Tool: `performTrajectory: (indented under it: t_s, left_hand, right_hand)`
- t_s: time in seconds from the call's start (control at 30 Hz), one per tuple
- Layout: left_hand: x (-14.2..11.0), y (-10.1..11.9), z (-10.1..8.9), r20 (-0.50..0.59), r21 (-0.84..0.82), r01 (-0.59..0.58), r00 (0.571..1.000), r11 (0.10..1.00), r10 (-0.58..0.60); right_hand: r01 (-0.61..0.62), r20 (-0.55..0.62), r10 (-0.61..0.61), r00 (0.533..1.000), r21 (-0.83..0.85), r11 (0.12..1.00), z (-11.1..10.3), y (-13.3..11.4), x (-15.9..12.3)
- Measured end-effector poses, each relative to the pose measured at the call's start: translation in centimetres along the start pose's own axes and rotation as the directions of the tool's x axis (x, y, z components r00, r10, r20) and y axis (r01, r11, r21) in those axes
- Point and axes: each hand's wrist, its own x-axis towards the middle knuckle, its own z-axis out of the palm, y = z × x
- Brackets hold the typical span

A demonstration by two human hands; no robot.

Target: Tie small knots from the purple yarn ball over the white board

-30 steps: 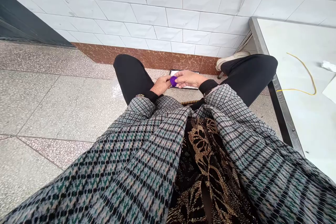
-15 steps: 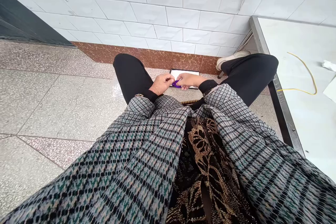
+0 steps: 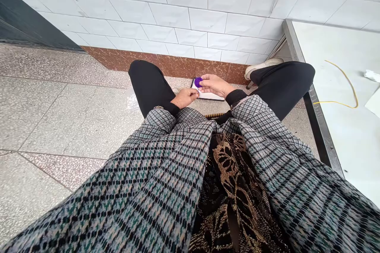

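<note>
My right hand (image 3: 215,85) pinches a small round purple coil (image 3: 197,82), wound in rings like a spiral, by its right edge. From its lower side a thin dark strand runs down to my left hand (image 3: 186,97). The thumb and fingers of that hand are pressed together at the strand's lower end. Under both hands lies a white panel with a black edge (image 3: 211,95), partly covered by my right hand. Whether the strand is wire or thread is too small to tell.
A white-topped table (image 3: 329,134) with a metal edge stands at the right, with a bent yellow strand (image 3: 355,91) and a crumpled white scrap (image 3: 371,75) on it. The tiled wall (image 3: 196,19) rises ahead. Clear plastic (image 3: 132,101) lies on the floor beside my left knee.
The purple coil has come up and turned its round face into view between my right fingers. My left hand has dropped slightly below it, and the strand between them now shows.
</note>
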Motion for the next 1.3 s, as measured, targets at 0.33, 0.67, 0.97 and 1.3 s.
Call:
performTrajectory:
  t_s: [0.33,0.67,0.97,1.3]
  left_hand:
    - [-0.4,1.4,-0.8,-0.098,0.032,-0.121,0.987,0.992,0.124]
    - [0.4,-0.3,-0.5,-0.234,-0.032,0.005,0.972,0.999,-0.013]
    - [-0.2,0.8,0.1,0.181,-0.006,-0.039,0.983,0.999,0.040]
    - [0.0,0.7,-1.1,-0.197,0.078,-0.041,0.979,0.996,0.055]
  right_hand:
    - [-0.076,-0.069,0.046,0.997,-0.542,0.837,-0.6,1.1,1.0]
    - [-0.096,0.210,0.134,0.968,-0.184,0.978,-0.5,0.5,0.0]
    - [0.060,-0.124,-0.090,0.988,-0.233,0.971,-0.2,0.6,0.7]
    - [-0.115,0.127,0.182,0.975,-0.413,0.903,-0.5,1.0,0.5]
